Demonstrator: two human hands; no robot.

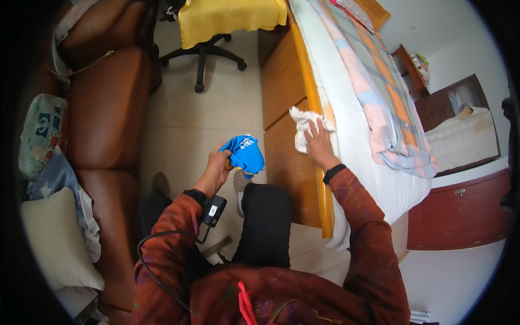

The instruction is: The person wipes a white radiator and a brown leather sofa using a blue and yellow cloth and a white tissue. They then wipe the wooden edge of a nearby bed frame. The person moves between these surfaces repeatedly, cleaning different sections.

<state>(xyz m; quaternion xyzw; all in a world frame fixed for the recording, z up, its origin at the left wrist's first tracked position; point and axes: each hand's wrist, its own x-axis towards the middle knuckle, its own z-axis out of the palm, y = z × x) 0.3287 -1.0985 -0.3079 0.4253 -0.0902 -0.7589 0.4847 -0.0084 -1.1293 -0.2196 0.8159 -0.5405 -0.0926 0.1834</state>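
My left hand point(220, 165) grips a bunched blue cloth point(245, 155) with white print and some yellow at its lower edge, held above the floor. My right hand point(319, 145) is on a crumpled white cloth point(301, 126), pressing it against the edge of the wooden bed frame point(310, 81). Part of the white cloth hangs over the bed's brown side panel point(280, 150). White bedding point(365, 191) lies just right of that hand.
A brown leather sofa point(107, 109) runs along the left, with a cushion point(61, 239) and a plastic bag point(42, 136) on it. Ahead stands a wheeled chair base point(201, 53) under a yellow cover point(231, 18). A patterned quilt point(378, 93) covers the bed. A red cabinet point(459, 215) is at right.
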